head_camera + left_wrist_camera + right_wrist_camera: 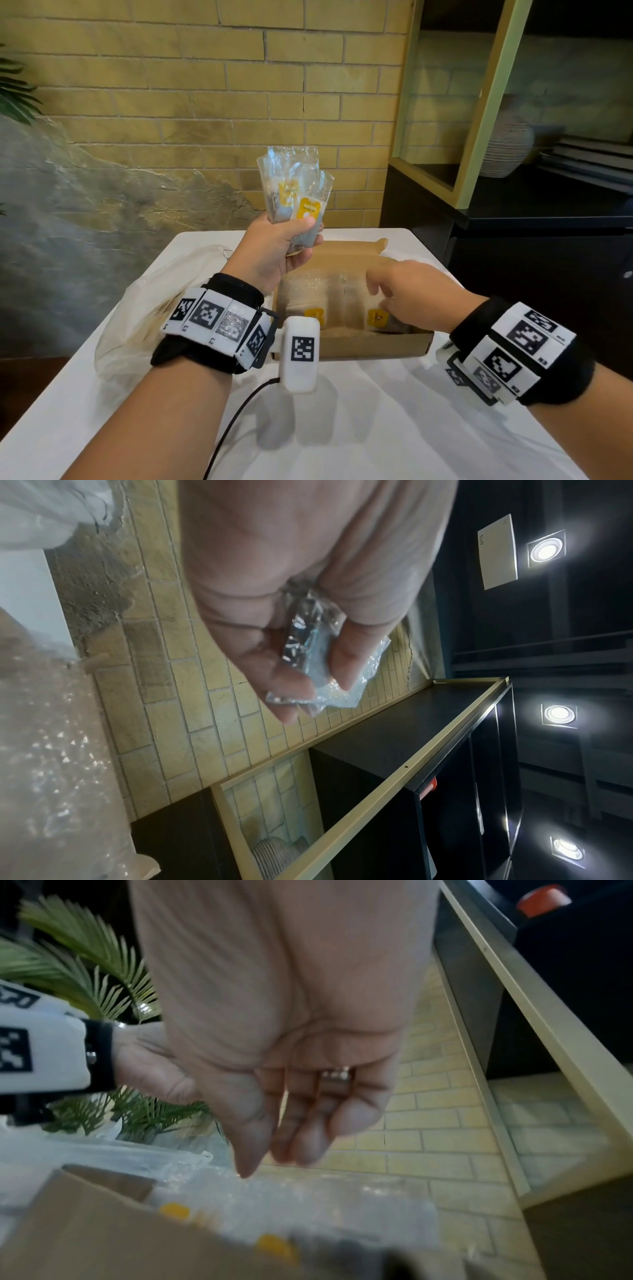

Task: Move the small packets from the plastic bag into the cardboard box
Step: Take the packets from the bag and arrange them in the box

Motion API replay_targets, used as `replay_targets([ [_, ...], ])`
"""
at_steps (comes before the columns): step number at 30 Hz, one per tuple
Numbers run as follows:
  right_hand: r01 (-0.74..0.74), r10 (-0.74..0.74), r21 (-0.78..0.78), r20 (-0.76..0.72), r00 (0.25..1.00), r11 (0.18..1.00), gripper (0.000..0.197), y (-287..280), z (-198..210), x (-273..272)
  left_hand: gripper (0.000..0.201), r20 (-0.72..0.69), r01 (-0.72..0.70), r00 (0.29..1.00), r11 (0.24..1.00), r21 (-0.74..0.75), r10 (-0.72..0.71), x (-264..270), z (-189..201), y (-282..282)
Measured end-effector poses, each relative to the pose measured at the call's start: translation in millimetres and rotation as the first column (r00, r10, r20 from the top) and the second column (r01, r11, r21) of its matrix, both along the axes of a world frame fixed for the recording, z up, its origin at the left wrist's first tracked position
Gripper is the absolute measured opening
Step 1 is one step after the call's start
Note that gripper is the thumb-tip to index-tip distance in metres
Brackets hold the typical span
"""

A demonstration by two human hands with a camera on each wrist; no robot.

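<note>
My left hand (284, 246) is raised above the table and grips a bunch of small clear packets (294, 192) with yellow labels, held upright. In the left wrist view the fingers (284, 691) curl round the crumpled clear packets (308, 642). The open cardboard box (376, 346) lies on the table in front of me with several packets (329, 301) lying flat inside. My right hand (394, 287) hovers over the box with relaxed fingers and holds nothing. The right wrist view shows its fingers (301, 1139) straight above the packets (308, 1204) in the box (85, 1231).
A crumpled plastic bag (144, 308) lies on the white table (342, 428) left of the box. A dark shelf unit (513, 171) stands at the right, a brick wall (205, 68) behind. A black cable (233, 425) runs from my left wrist device.
</note>
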State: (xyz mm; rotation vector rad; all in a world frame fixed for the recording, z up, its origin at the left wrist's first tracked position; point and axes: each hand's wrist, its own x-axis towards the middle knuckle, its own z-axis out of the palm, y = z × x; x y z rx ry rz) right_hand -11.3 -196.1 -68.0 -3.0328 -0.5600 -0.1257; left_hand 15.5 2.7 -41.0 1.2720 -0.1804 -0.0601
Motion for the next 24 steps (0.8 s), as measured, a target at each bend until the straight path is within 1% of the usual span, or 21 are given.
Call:
replay_targets([
  [2, -0.013, 0.007, -0.031, -0.190, 0.982, 0.999, 0.015, 2, -4, -4, 0.022, 0.000, -0.013, 1.000, 1.000, 0.023, 0.013, 0, 0, 0],
  [3, -0.013, -0.001, -0.048, -0.287, 0.958, 0.999, 0.019, 3, -5, -5, 0.024, -0.002, -0.019, 1.000, 0.999, 0.034, 0.019, 0, -1, 0],
  [4, -0.012, -0.013, -0.068, -0.355, 0.935, 0.998, 0.031, 3, -6, -5, 0.024, -0.005, -0.022, 1.000, 0.999, 0.042, 0.022, 0, -1, 0],
  [5, -0.014, -0.018, -0.081, -0.387, 0.922, 0.997, 0.042, 3, -7, -5, 0.022, -0.008, -0.021, 1.000, 0.999, 0.048, 0.022, 1, -1, 0],
  [6, -0.016, -0.020, -0.086, -0.399, 0.917, 0.996, 0.050, 2, -7, -5, 0.019, -0.010, -0.019, 1.000, 0.998, 0.053, 0.019, 1, 0, 1],
  [7, -0.016, -0.018, -0.081, -0.403, 0.915, 0.997, 0.053, 2, -6, -5, 0.016, -0.010, -0.015, 1.000, 0.998, 0.059, 0.016, 1, 0, 1],
  [8, -0.008, -0.025, -0.079, -0.411, 0.911, 0.997, 0.052, 2, -6, -5, 0.015, -0.011, -0.011, 1.000, 0.998, 0.065, 0.011, 0, 0, 0],
  [12, -0.022, -0.037, -0.134, -0.418, 0.908, 0.991, 0.035, 4, -7, -7, 0.023, -0.013, 0.002, 1.000, 0.997, 0.074, -0.001, 1, -1, 0],
  [14, -0.032, -0.023, -0.125, -0.415, 0.909, 0.992, 0.029, 4, -8, -5, 0.025, -0.016, 0.005, 1.000, 0.997, 0.074, -0.003, 1, -1, 0],
  [18, -0.017, -0.022, -0.096, -0.396, 0.918, 0.995, 0.026, 6, -8, 2, 0.032, -0.013, 0.005, 1.000, 0.997, 0.081, -0.004, 2, -1, 1],
  [24, -0.032, -0.014, -0.110, -0.391, 0.920, 0.993, 0.021, 9, -6, 13, 0.035, -0.019, -0.001, 1.000, 0.996, 0.086, 0.003, 4, -3, 2],
])
